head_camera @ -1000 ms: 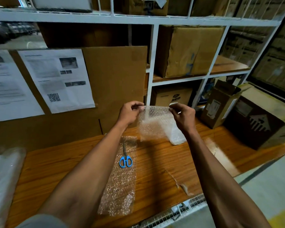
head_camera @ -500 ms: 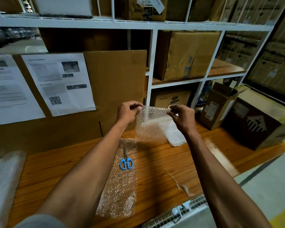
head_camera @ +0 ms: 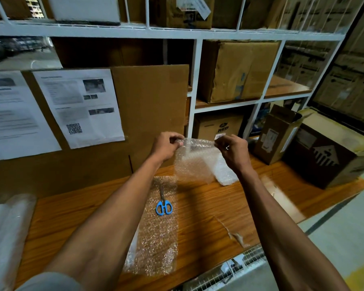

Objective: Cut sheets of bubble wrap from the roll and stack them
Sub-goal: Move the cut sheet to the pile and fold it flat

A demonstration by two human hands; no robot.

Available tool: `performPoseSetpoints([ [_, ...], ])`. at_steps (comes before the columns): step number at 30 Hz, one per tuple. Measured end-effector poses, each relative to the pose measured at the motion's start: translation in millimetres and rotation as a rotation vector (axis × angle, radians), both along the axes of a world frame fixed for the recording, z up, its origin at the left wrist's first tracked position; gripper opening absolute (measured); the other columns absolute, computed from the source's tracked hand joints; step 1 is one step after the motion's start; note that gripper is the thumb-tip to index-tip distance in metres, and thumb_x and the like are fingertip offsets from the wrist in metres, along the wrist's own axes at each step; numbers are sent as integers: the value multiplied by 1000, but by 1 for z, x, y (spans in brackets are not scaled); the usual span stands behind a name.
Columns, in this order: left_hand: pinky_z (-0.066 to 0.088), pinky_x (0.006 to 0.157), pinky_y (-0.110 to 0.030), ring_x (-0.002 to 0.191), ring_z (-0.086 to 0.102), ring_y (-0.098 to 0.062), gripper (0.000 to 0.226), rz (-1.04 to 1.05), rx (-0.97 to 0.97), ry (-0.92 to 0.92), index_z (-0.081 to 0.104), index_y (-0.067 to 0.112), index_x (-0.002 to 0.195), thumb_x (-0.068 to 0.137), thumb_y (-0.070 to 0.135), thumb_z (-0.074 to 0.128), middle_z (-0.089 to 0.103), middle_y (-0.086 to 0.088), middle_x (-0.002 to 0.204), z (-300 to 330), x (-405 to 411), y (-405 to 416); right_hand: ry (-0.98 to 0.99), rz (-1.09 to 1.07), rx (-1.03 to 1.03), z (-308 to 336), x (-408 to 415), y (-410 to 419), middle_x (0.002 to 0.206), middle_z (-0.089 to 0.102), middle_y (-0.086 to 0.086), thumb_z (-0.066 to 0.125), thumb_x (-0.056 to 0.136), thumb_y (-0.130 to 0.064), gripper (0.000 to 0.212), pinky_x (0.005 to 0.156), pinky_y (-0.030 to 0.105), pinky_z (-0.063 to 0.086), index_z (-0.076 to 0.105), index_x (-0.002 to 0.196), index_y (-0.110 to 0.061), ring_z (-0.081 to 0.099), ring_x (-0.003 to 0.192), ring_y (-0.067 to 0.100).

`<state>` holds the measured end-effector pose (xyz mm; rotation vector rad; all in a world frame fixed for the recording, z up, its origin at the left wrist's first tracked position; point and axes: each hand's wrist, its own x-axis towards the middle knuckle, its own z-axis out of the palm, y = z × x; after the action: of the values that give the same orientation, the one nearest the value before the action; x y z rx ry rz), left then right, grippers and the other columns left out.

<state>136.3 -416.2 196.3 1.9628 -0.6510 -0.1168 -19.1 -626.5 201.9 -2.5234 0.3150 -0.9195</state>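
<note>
Both hands, left hand (head_camera: pixel 166 145) and right hand (head_camera: pixel 232 151), pinch one bubble wrap sheet (head_camera: pixel 194 160); one scissors (head_camera: pixel 164 203) below.

Bare table (head_camera: pixel 208 208) between scissors (head_camera: pixel 164 205) and boxes (head_camera: pixel 328 152).

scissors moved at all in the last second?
No. The blue scissors lie on the flat bubble wrap sheet at the same spot and angle; the small shift in frame matches the table and comes from the head camera.
</note>
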Motion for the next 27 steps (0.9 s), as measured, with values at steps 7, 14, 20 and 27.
performPoseSetpoints([
  [7, 48, 85, -26, 100, 56, -8, 4, 40, 24, -88, 73, 29, 93, 93, 25, 72, 61, 9, 109, -2, 2, -7, 24, -1, 25, -4, 0, -6, 101, 58, -4, 68, 101, -28, 18, 70, 12, 43, 70, 102, -10, 61, 88, 12],
  [14, 49, 74, -22, 93, 63, -4, 9, 9, -19, 24, 70, 22, 101, 100, 27, 63, 71, 9, 100, -11, 0, -28, 71, 32, 289, -14, -3, -24, 88, 69, 5, 51, 109, -36, 25, 72, 52, 58, 58, 95, -17, 68, 82, 27],
  [20, 51, 70, -23, 88, 64, -6, 7, 77, -110, 80, 70, 22, 100, 98, 28, 67, 70, 8, 97, -25, 2, -60, 131, 191, 655, -26, 4, -45, 97, 79, 8, 62, 104, -38, 29, 78, 44, 65, 59, 111, -10, 79, 85, 20],
  [27, 51, 67, -15, 86, 63, -3, 15, 129, -171, 179, 72, 16, 106, 92, 22, 74, 69, 8, 98, -33, 8, -103, 170, 221, 711, -45, 37, -99, 95, 79, 8, 63, 104, -33, 25, 81, 44, 64, 66, 95, -10, 78, 90, 22],
])
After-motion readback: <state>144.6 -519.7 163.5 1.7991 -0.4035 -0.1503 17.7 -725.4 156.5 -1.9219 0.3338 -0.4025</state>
